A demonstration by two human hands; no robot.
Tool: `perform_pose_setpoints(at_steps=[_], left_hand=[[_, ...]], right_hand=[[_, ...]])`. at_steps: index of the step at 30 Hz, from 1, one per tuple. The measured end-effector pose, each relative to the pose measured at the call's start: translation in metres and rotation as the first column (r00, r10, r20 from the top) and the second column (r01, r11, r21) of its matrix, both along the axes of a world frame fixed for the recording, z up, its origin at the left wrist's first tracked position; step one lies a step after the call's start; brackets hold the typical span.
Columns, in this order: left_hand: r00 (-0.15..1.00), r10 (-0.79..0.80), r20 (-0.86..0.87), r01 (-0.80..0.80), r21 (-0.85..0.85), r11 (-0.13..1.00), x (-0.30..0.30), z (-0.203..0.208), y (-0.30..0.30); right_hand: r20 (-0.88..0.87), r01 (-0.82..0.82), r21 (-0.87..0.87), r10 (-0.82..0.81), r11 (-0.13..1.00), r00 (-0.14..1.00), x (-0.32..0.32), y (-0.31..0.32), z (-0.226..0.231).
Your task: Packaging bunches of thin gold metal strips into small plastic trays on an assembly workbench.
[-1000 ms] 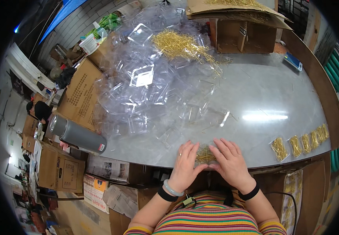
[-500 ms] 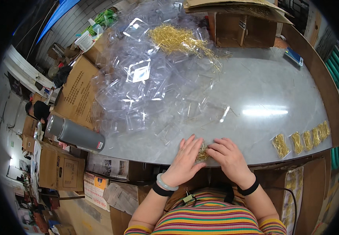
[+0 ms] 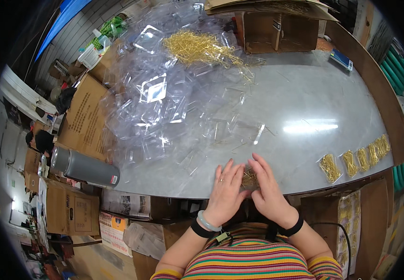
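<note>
A small bunch of thin gold wire hooks (image 3: 249,178) lies on the grey table near its front edge, between my two hands. My left hand (image 3: 224,192) is palm down on the left of the bunch, its fingers stretched forward. On the other side my right hand (image 3: 271,196) has its fingers straight and close together, angled along the wires. Both hands touch or nearly touch the bunch, and their fingers hide part of it. Farther off, a large pile of the same gold wire hooks (image 3: 197,46) sits on many clear plastic pouches (image 3: 153,88).
Filled clear packs of gold hooks (image 3: 330,168) stand in a row at the right front edge. A grey flask (image 3: 87,167) lies at the left edge. At the back are an open cardboard box (image 3: 300,35) and a blue packet (image 3: 341,60). Cardboard walls (image 3: 367,70) border the right side.
My right hand's fingers have straightened from a curl and now point forward beside the bunch. My left hand keeps near it. The whole view has shifted slightly.
</note>
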State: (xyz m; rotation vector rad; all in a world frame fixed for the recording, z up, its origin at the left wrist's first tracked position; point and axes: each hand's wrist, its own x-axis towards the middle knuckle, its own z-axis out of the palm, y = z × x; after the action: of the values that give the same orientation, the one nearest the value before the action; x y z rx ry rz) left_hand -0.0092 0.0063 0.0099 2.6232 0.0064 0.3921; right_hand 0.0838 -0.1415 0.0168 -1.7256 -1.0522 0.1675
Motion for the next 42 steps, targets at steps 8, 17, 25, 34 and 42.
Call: perform_pose_setpoints(at_steps=[8, 17, 25, 34, 42], left_hand=[[0.996, 0.033, 0.081, -0.03, -0.046, 0.998, -0.002, -0.004, 0.002], [0.995, 0.012, 0.095, -0.014, 0.022, 1.0, -0.002, -0.01, -0.001], [0.997, -0.004, 0.073, 0.005, -0.012, 1.0, 0.002, -0.005, 0.002], [0.995, 0.009, 0.096, -0.004, -0.045, 0.999, -0.002, -0.007, 0.001], [0.993, 0.082, 0.085, -0.06, -0.231, 0.971, -0.005, -0.002, 0.0]], right_hand=[[0.331, -0.119, -0.227, 0.191, 0.967, 0.924, 0.033, -0.017, 0.005], [0.285, 0.259, -0.212, -0.194, 0.942, 0.939, -0.017, -0.017, -0.001], [0.049, -0.096, -0.029, 0.097, 0.995, 0.994, -0.009, 0.01, -0.007], [0.337, -0.002, -0.302, 0.109, 0.953, 0.935, 0.027, -0.014, 0.013], [0.36, 0.035, -0.172, 0.03, 0.984, 0.932, 0.032, -0.017, 0.003]])
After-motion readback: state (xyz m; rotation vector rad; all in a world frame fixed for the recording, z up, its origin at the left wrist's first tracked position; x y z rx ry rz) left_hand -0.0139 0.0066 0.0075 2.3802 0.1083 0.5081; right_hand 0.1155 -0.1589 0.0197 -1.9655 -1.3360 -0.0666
